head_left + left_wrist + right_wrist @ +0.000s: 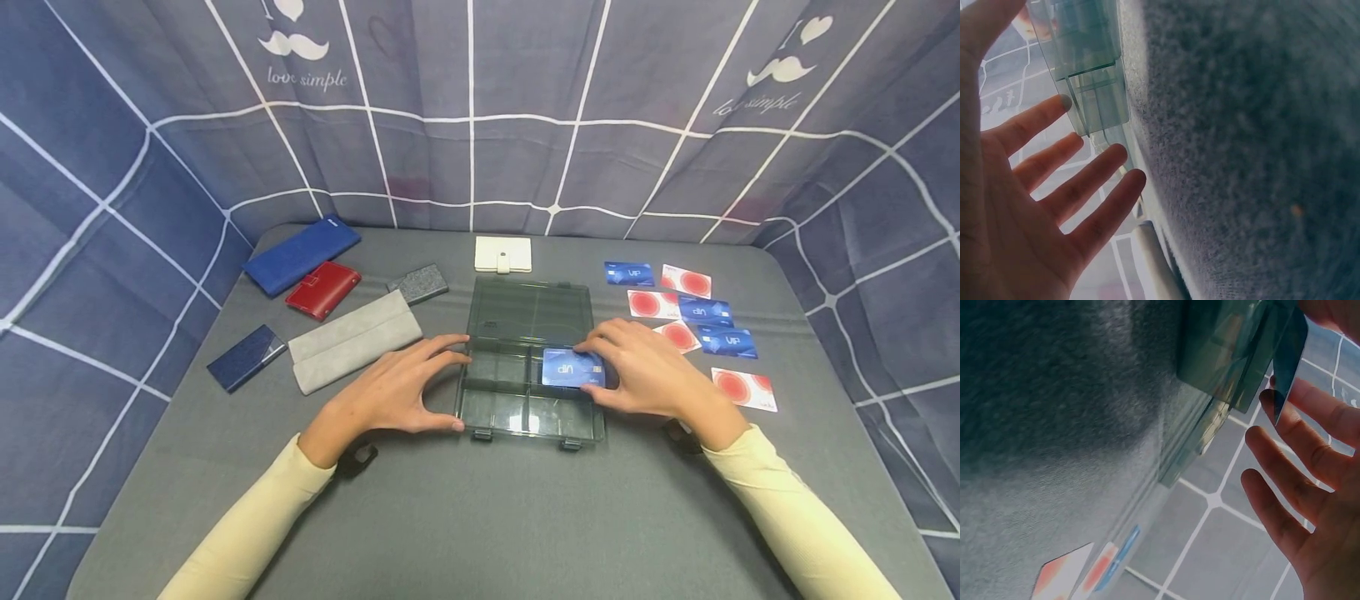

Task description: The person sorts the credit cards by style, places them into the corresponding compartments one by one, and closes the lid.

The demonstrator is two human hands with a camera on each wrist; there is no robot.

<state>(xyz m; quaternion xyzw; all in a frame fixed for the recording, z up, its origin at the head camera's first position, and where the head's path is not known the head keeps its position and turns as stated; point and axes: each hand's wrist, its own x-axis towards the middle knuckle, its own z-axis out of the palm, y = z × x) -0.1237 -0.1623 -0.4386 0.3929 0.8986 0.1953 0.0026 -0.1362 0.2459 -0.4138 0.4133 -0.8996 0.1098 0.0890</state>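
Note:
A blue VIP card [567,368] is pinched by its edges between the thumb and fingers of my right hand [648,367]. It lies over the back right compartment of a dark translucent plastic box [491,411]. The box's lid [531,310] is folded back on the table. My left hand [393,387] is spread along the left side of the box, fingertips right at its wall. In the left wrist view the fingers [1094,187] are extended, with nothing in the palm. The right wrist view shows the card [1288,362] edge-on beside the box [1213,356].
Red-and-white cards [744,389] and blue cards [628,273] lie scattered at the right. A white snap wallet [502,253] sits behind the box. At the left are a long blue wallet [303,252], red wallet [324,289], light grey wallet [356,342], dark grey card case [420,284] and navy card case [246,358].

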